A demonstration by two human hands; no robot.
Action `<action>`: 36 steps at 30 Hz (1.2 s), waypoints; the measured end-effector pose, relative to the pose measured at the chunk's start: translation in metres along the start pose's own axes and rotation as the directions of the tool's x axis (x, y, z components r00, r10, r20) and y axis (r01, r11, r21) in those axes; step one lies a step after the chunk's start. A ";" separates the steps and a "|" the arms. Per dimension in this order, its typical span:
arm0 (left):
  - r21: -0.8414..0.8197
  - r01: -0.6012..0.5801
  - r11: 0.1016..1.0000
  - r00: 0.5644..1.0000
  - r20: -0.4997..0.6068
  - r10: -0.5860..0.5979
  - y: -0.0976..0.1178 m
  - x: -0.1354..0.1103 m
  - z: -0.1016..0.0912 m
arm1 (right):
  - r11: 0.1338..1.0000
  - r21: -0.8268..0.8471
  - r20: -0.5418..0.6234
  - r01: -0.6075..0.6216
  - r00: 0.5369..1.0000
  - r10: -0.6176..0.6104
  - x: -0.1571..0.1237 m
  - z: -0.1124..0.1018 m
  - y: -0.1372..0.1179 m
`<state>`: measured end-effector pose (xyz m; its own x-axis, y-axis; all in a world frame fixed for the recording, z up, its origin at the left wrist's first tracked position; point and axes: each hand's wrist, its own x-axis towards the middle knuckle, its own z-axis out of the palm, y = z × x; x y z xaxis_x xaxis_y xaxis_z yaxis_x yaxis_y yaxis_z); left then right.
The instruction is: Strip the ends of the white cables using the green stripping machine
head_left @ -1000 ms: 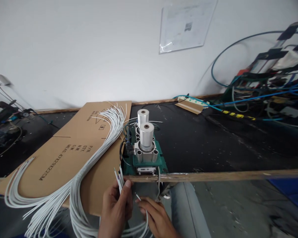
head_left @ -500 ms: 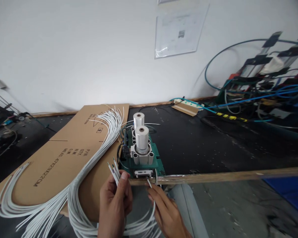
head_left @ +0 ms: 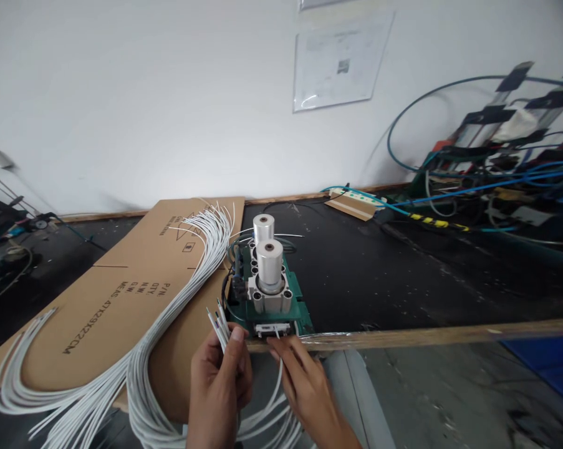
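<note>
My left hand (head_left: 220,383) is closed round a small bunch of white cables (head_left: 220,324), their stripped ends sticking up past my thumb. My right hand (head_left: 304,390) pinches a single white cable (head_left: 275,390) and holds its tip at the front slot of a green machine (head_left: 269,305). That machine carries two silver cylinders (head_left: 268,265) and stands at the near edge of the black bench (head_left: 403,280). Both hands sit just below the bench's wooden front edge.
A flat cardboard sheet (head_left: 126,293) lies at the left, with a large bundle of white cables (head_left: 178,293) curving over it and off the bench. A power strip (head_left: 358,198) lies at the back. Blue hoses and equipment (head_left: 496,168) crowd the right rear corner.
My right hand rose from below the bench edge and brought the single cable's tip up to the machine's front slot. The left hand lifted slightly with its bunch.
</note>
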<state>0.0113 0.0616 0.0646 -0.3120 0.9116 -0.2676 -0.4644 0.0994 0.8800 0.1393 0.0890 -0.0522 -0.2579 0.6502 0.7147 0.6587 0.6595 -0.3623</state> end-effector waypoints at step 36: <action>-0.061 0.026 0.998 1.000 0.001 -0.026 -0.003 -0.001 -0.001 | 0.992 -0.115 -0.020 0.046 0.999 -0.049 0.004 -0.001 -0.002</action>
<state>0.0119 0.0596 0.0618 -0.2994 0.9091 -0.2897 -0.5221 0.0980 0.8473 0.1372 0.0899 -0.0476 -0.2753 0.6095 0.7435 0.7228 0.6411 -0.2580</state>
